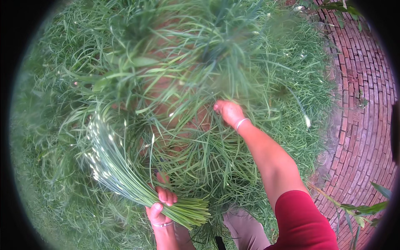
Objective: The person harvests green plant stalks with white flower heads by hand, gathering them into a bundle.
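A thick bundle of garlic chive flower stalks [122, 172] is gripped in my left hand [160, 200], low in the view. Pale buds fan out at its upper left end, and the even stem ends stick out past my fingers on the right. My right hand [230, 112] reaches down among the chive leaves [200, 153], its fingers curled near the base of a clump. Leaves and the angle hide whether a stalk is between those fingers. One budded stalk [152, 159] stands upright just beyond the bundle.
Dense chive plants [62, 56] grow on both sides of a strip of bare soil [165, 90]. A brick path [353, 125] runs along the right side. Broad-leaved stems [359, 207] lean in at lower right. My trousered leg [245, 228] shows at the bottom.
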`<state>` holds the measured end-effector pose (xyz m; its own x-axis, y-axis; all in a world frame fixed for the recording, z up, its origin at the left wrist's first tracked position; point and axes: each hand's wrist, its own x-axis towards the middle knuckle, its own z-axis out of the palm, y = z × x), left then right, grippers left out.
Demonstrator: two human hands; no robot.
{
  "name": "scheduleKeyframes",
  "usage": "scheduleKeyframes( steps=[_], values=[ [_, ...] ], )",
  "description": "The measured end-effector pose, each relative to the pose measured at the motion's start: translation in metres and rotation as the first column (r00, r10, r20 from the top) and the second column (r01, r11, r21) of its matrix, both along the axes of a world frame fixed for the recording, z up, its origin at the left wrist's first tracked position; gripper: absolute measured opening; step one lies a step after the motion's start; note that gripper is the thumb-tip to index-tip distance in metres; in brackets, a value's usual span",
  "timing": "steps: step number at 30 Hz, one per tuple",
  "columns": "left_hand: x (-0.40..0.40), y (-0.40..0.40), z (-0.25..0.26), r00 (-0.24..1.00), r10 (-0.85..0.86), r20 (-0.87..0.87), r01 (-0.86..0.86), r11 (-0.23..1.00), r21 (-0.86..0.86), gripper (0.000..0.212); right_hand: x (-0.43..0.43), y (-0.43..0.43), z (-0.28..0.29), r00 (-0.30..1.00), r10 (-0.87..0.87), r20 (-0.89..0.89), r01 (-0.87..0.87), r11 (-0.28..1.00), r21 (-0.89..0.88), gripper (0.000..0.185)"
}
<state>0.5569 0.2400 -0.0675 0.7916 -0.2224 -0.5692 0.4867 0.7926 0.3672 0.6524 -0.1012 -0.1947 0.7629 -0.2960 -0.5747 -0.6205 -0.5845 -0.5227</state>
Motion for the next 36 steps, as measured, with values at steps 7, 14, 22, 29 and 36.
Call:
scheduleKeyframes(
  steps=[7, 14, 22, 29, 36],
  values=[
    [-0.002, -0.007, 0.001, 0.998, -0.067, -0.018, 0.068, 0.997, 0.027, 0.062, -0.044, 0.038, 0.094, 0.721, 0.574, 0.389, -0.526, 0.818, -0.232, 0.016],
    [-0.004, -0.037, 0.003, 0.976, -0.214, -0.044, 0.211, 0.976, -0.053, 0.048, -0.108, 0.117, 0.2, 0.734, 0.524, 0.432, -0.591, 0.806, 0.026, 0.025],
    [-0.009, -0.046, 0.008, 0.952, -0.293, -0.083, 0.289, 0.955, -0.061, 0.042, -0.109, 0.114, 0.214, 0.715, 0.628, 0.307, -0.642, 0.764, -0.069, 0.01],
    [-0.004, -0.052, 0.005, 0.954, -0.299, -0.028, 0.294, 0.95, -0.102, 0.038, -0.095, 0.104, 0.219, 0.593, 0.764, 0.255, -0.768, 0.631, -0.105, 0.013],
    [0.001, -0.045, 0.006, 0.96, -0.28, -0.021, 0.273, 0.948, -0.164, 0.045, -0.027, 0.068, 0.206, 0.822, 0.344, 0.455, -0.36, 0.931, -0.053, 0.015]
  ],
)
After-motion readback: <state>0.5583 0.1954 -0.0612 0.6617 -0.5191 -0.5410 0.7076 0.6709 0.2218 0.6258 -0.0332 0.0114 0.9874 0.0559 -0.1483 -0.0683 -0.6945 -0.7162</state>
